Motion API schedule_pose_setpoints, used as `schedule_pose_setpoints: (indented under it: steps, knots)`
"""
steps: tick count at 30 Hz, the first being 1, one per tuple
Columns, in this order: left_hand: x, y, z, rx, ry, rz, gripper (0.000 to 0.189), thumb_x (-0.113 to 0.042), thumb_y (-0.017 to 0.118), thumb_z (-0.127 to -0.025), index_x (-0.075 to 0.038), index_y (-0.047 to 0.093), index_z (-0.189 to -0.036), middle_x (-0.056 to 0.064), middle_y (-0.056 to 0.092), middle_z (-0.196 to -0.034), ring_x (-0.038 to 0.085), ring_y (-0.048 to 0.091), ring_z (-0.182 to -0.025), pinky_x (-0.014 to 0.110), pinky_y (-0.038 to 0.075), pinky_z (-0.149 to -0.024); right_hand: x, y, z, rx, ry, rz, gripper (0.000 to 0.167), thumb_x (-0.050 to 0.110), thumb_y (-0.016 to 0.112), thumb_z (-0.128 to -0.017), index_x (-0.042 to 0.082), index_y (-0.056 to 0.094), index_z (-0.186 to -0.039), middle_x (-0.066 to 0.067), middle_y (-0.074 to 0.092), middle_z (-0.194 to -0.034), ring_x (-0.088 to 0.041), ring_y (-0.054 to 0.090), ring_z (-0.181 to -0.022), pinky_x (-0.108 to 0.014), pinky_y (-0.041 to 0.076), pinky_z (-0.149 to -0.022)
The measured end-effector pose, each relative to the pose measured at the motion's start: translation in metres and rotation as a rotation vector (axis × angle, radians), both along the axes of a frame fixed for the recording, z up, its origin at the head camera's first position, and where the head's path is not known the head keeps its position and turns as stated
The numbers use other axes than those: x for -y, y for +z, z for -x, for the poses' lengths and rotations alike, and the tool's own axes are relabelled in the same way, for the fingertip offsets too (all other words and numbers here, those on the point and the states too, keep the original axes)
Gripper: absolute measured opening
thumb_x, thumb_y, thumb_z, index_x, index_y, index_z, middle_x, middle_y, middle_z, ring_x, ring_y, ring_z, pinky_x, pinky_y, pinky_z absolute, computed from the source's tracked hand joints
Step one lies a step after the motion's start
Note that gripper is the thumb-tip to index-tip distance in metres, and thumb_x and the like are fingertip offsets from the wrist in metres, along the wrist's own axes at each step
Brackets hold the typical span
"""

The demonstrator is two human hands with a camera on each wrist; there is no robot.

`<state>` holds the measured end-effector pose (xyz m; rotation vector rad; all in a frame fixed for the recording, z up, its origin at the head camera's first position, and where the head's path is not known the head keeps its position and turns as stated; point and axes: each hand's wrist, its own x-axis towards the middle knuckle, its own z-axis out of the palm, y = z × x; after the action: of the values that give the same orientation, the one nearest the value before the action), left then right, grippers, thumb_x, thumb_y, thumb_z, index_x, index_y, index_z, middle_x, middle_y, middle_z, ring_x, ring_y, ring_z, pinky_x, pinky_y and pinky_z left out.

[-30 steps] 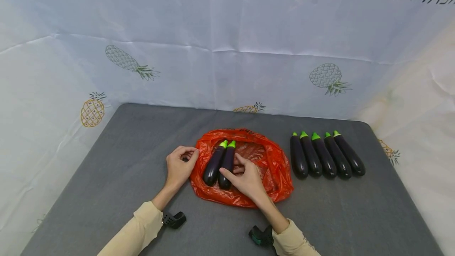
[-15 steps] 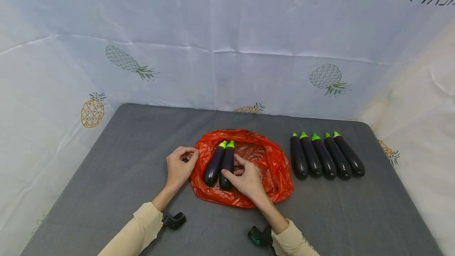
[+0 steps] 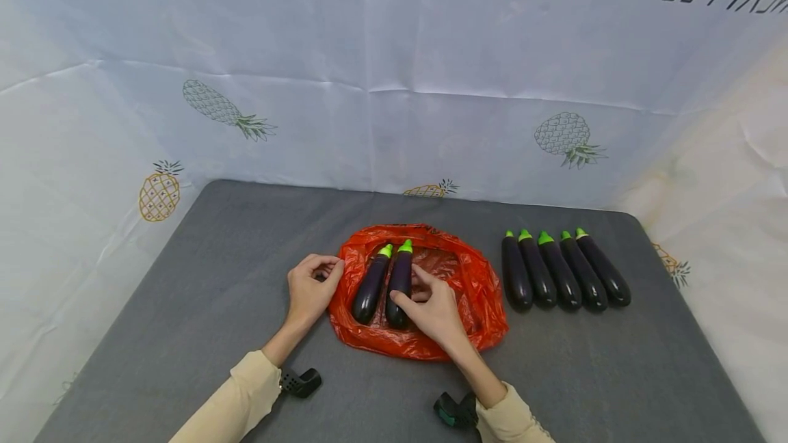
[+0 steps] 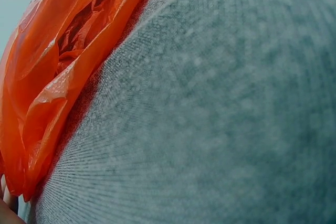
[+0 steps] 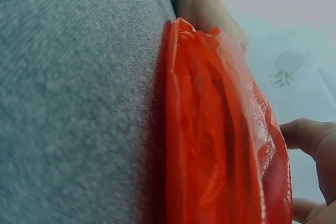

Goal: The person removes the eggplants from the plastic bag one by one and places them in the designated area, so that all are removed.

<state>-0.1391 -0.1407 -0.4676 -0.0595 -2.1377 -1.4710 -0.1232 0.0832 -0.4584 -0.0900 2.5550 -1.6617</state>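
Note:
An opened red plastic bag (image 3: 486, 292) lies on the table with two dark purple eggplants inside. My right hand (image 3: 436, 310) reaches in over the near rim and grips the right-hand eggplant (image 3: 401, 275) between thumb and fingers. The other eggplant (image 3: 371, 289) lies to its left, a narrow gap between them. At the bag's left edge my left hand (image 3: 312, 289) pinches the rim with thumb and forefinger. In the right wrist view the bag's side (image 5: 210, 129) hides the eggplants, and fingers of my right hand (image 5: 320, 156) show beyond it.
Several more eggplants (image 3: 557, 272) lie in a row on the grey table (image 3: 234, 245), right of the bag. A hanging cloth (image 3: 382, 135) printed with pineapples stands behind the table's far edge. Each wrist carries a small black camera.
My right hand has shifted slightly right with the eggplant it grips, and the gap between the two eggplants has widened. My left hand stays at the rim.

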Motion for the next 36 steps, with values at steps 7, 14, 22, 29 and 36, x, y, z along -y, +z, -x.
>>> schedule_pose_setpoints:
  steps: [7,14,22,29,36]
  knots:
    - [-0.001,0.001,0.0,0.008,-0.006,-0.006,0.008,0.003,0.076,-0.086,0.01,0.074,-0.081,0.02,0.068,-0.074,0.009,0.059,-0.063,0.007,0.046,-0.062,-0.005,0.008,0.001,-0.016,-0.015,0.006,0.067,0.022,0.08,-0.086,0.002,0.055,-0.145,-0.018,0.071,-0.117,-0.023,0.074,-0.085,-0.031,0.061,-0.072]
    - [-0.002,0.003,0.0,0.006,-0.006,0.0,0.006,0.005,0.075,-0.085,0.01,0.075,-0.082,0.021,0.068,-0.074,0.01,0.06,-0.063,0.007,0.047,-0.062,-0.013,0.018,-0.002,-0.024,-0.025,0.026,0.068,0.021,0.081,-0.086,0.005,0.054,-0.147,-0.015,0.072,-0.118,-0.019,0.073,-0.085,-0.024,0.059,-0.069]
    - [-0.001,0.002,-0.001,0.006,0.001,0.015,0.006,0.004,0.076,-0.085,0.009,0.074,-0.082,0.02,0.067,-0.073,0.009,0.059,-0.063,0.007,0.046,-0.061,-0.023,0.025,-0.006,-0.009,-0.013,0.065,0.069,0.02,0.08,-0.088,0.006,0.052,-0.149,-0.017,0.069,-0.122,-0.018,0.073,-0.084,-0.019,0.057,-0.067]
    - [-0.001,0.0,0.0,0.026,0.0,0.009,0.006,0.004,0.075,-0.086,0.009,0.074,-0.082,0.02,0.067,-0.074,0.008,0.058,-0.063,0.007,0.045,-0.061,-0.033,0.029,-0.009,-0.015,-0.003,0.053,0.069,0.018,0.08,-0.089,0.007,0.051,-0.15,-0.016,0.067,-0.125,-0.017,0.073,-0.085,-0.02,0.058,-0.069]
    - [-0.001,0.0,0.0,0.028,0.003,0.01,0.009,0.002,0.075,-0.087,0.01,0.074,-0.083,0.021,0.068,-0.074,0.008,0.058,-0.064,0.007,0.046,-0.062,-0.044,0.034,-0.013,-0.017,-0.01,0.017,0.068,0.016,0.078,-0.089,0.008,0.05,-0.151,-0.019,0.064,-0.133,-0.017,0.069,-0.088,-0.021,0.058,-0.071]
